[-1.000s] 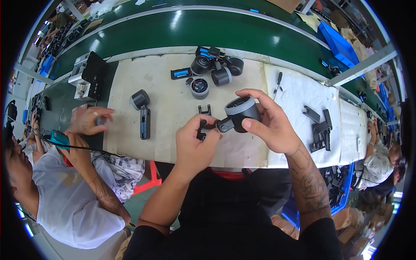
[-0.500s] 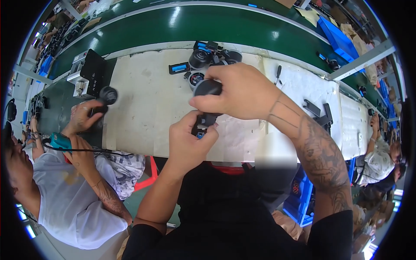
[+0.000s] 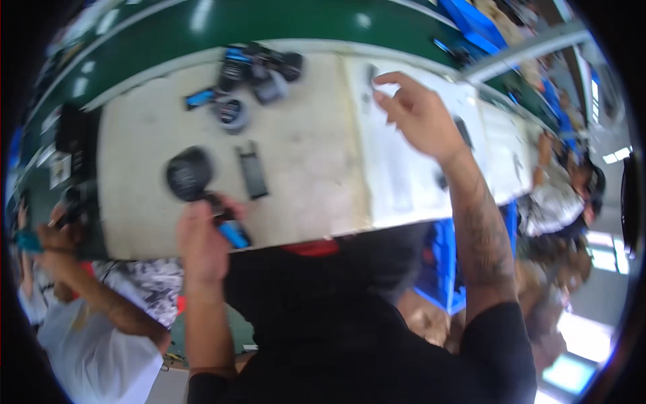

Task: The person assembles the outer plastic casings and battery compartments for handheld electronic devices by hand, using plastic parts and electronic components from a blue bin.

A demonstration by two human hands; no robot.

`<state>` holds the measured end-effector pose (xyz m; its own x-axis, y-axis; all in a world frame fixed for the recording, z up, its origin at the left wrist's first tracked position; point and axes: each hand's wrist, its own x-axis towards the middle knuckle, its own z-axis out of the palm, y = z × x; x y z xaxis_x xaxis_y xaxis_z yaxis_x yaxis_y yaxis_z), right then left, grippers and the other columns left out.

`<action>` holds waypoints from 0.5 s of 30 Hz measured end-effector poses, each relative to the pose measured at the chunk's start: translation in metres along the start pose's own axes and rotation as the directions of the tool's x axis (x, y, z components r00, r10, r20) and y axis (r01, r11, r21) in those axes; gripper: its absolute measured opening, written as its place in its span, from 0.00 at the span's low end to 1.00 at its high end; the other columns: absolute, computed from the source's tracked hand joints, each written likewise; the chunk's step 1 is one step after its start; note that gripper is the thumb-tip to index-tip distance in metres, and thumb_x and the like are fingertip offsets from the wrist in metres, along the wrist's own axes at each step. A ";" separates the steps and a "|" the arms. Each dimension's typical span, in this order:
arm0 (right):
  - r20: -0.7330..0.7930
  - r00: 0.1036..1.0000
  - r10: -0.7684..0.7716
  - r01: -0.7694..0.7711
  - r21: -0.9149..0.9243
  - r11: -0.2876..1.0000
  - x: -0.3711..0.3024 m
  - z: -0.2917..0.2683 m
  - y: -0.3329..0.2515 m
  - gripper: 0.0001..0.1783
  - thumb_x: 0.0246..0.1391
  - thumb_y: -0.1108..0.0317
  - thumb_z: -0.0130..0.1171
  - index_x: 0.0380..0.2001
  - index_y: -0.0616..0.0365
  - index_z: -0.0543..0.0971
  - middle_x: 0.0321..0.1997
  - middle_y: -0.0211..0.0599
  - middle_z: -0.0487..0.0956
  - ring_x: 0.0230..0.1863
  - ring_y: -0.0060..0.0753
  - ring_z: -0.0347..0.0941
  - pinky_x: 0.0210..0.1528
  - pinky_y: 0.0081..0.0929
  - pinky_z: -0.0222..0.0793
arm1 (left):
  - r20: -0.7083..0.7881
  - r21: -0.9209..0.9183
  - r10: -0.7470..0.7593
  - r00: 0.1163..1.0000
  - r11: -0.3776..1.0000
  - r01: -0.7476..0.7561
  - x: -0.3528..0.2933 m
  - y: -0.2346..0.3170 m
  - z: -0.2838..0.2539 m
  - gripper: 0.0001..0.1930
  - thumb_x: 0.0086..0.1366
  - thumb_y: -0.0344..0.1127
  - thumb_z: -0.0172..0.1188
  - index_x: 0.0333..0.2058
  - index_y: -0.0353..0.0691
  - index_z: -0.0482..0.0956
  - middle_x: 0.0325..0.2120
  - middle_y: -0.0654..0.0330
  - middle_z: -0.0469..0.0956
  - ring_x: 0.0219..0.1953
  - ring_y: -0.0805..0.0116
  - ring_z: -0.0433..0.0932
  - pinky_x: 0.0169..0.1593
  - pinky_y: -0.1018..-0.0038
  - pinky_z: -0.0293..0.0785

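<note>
Fingers of the left hand (image 3: 204,242) wrap the neck of a black device (image 3: 190,174) over the near part of the worktop (image 3: 313,155); its round head lies up and left of them, and its long axis slants down and right to a blue cell (image 3: 234,233). Just right of the device, a dark bracket (image 3: 253,174) lies lengthwise, pointing away from the person, with a cluster of black parts (image 3: 269,89) beyond it. Farther right, on a white sheet (image 3: 410,192), a slim dark tool (image 3: 372,74) lies just left of the fingertips of the right hand (image 3: 424,121), clearly the nearer hand. Those fingers are spread and half curled, with nothing visible between them; blur hides whether they touch the tool.
</note>
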<state>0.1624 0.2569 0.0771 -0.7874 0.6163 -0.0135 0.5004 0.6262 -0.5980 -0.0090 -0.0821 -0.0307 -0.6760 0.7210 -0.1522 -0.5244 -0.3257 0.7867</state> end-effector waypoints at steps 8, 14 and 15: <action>-0.006 0.998 0.058 -0.054 -0.458 0.887 -0.038 -0.044 0.131 0.28 0.47 0.70 0.65 0.56 0.52 0.78 0.52 0.49 0.81 0.55 0.55 0.76 0.58 0.45 0.72 | -0.044 -0.242 -0.069 0.997 0.969 0.056 -0.021 -0.009 -0.081 0.19 0.74 0.38 0.58 0.58 0.35 0.72 0.56 0.55 0.77 0.64 0.47 0.72 0.67 0.51 0.70; 0.099 0.995 0.012 0.045 -0.551 0.833 -0.007 -0.045 0.186 0.32 0.40 0.72 0.67 0.54 0.53 0.79 0.50 0.48 0.82 0.53 0.56 0.76 0.57 0.48 0.70 | -0.117 -0.170 -0.243 0.963 0.960 0.222 -0.015 -0.018 -0.055 0.13 0.70 0.35 0.64 0.49 0.36 0.81 0.43 0.61 0.82 0.47 0.70 0.81 0.56 0.69 0.76; 0.076 0.997 -0.013 0.049 -0.499 0.865 -0.005 -0.048 0.182 0.30 0.40 0.74 0.65 0.53 0.53 0.79 0.48 0.49 0.82 0.53 0.56 0.77 0.55 0.47 0.72 | -0.149 -0.195 -0.254 0.956 0.955 0.224 -0.015 -0.012 -0.039 0.14 0.70 0.36 0.65 0.50 0.36 0.81 0.42 0.60 0.83 0.47 0.69 0.81 0.54 0.69 0.78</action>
<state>0.2742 0.3907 0.0072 -0.8188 0.5702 -0.0665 0.5739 0.8103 -0.1183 -0.0125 -0.1131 -0.0612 -0.5898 0.6806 -0.4346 -0.7531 -0.2693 0.6003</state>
